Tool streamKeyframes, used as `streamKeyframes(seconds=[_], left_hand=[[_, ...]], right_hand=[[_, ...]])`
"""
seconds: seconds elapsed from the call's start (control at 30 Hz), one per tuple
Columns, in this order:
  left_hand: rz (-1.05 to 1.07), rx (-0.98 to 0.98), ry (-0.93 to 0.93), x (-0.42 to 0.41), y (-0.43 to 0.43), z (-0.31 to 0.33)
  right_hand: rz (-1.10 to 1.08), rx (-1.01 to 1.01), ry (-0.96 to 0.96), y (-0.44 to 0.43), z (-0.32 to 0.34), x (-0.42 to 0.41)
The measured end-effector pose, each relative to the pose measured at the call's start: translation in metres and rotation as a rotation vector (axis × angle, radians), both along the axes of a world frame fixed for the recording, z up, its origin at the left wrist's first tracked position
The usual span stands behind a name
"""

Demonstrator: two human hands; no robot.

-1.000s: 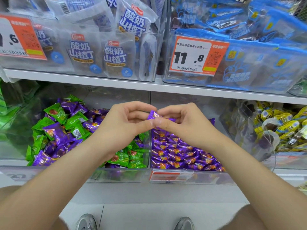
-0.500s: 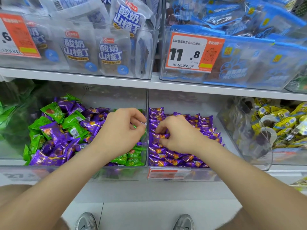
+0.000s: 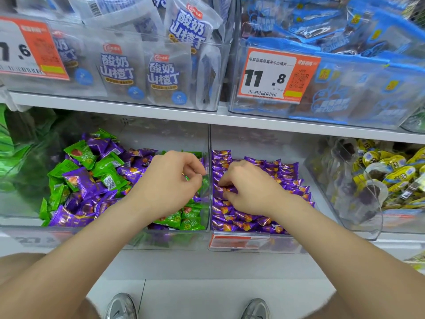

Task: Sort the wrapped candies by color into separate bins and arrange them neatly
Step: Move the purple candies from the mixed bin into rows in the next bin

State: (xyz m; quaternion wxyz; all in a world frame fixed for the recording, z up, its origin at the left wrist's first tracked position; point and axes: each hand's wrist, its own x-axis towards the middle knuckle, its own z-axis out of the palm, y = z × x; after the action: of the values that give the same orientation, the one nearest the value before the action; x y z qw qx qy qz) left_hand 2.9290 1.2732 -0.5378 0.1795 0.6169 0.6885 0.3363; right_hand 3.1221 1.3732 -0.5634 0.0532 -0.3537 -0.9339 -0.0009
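Right hand (image 3: 250, 189) low in right bin (image 3: 264, 246), fingertips pinching one purple candy (image 3: 226, 189) among the neat purple rows (image 3: 287, 178); left hand (image 3: 170, 180) over left bin (image 3: 69, 236) of mixed green and purple candies (image 3: 92, 178), fingers curled, cannot tell whether it holds anything.

The right hand (image 3: 249, 187) sinks its fingertips among the purple candies (image 3: 287, 180), so its grip is unclear; the left hand (image 3: 170, 180) hides whatever lies under its curled fingers. The frame's left edge cuts off one price tag (image 3: 30, 49), the bottom edge both shoes (image 3: 120, 306).
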Motion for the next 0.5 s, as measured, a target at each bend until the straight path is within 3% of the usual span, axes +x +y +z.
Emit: streamKeyframes(seconds=[0.07,0.17,0.3,0.37,0.5], left_hand=[[0.015,0.018,0.045,-0.007,-0.001,0.003],[0.042,0.015,0.157,-0.027,-0.004,0.006],[0.041,-0.147,0.344,-0.067,-0.018,0.007],[0.032,-0.253,0.366,-0.087,-0.027,0.007],[-0.025,-0.421,0.447,-0.116,-0.044,0.007]], right_hand=[[-0.046,-0.019,0.058,-0.002,0.008,0.001],[-0.139,-0.037,0.34,-0.013,0.026,-0.001],[-0.08,-0.085,0.641,-0.052,0.051,-0.027],[0.039,-0.12,0.598,-0.068,0.055,-0.046],[0.1,-0.091,0.194,-0.067,0.039,-0.086]])
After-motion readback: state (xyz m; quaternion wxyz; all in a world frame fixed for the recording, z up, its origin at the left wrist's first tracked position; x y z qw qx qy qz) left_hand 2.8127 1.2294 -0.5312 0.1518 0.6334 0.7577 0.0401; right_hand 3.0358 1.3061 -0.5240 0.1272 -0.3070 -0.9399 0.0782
